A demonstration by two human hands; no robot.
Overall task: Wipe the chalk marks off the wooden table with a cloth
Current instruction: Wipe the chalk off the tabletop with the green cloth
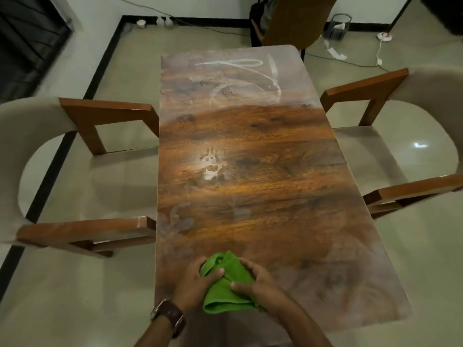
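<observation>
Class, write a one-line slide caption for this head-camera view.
Both hands, left and right, bunch a green cloth at the wooden table's near end; chalk marks remain at the far end.

Dim indoor light is leaving the room murky, while glare is pooling on the wooden table (250, 151) around a handprint (213, 164) and on the floor tile (419, 145). Edges are bending from wide-angle distortion, and the whole frame is looking soft

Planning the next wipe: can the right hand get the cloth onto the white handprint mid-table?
Probably yes: nothing stands between the right hand, gripping the green cloth, and the handprint; only bare table.
</observation>
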